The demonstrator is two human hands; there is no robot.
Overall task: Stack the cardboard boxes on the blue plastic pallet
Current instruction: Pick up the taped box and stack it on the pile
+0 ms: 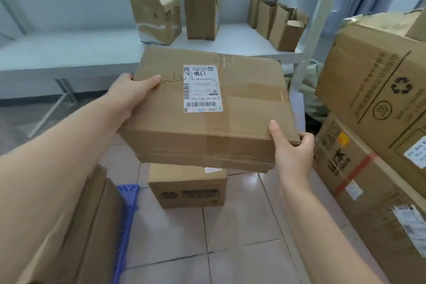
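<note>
I hold a flat taped cardboard box point(239, 108) with a white shipping label in the air in front of me. My left hand point(129, 92) grips its far left edge, thumb on top. My right hand point(291, 150) grips its near right corner. Below it a smaller cardboard box point(186, 189) stands on the tiled floor. The blue plastic pallet point(125, 219) shows as a strip at the lower left, with a brown box point(92, 233) resting on it, partly hidden by my left arm.
Large stacked cartons point(373, 104) rise close on the right. A low white shelf point(69, 57) behind carries two upright open boxes point(200, 9) and several brown paper bags point(276, 21). A metal rack post point(315, 27) stands right of the held box.
</note>
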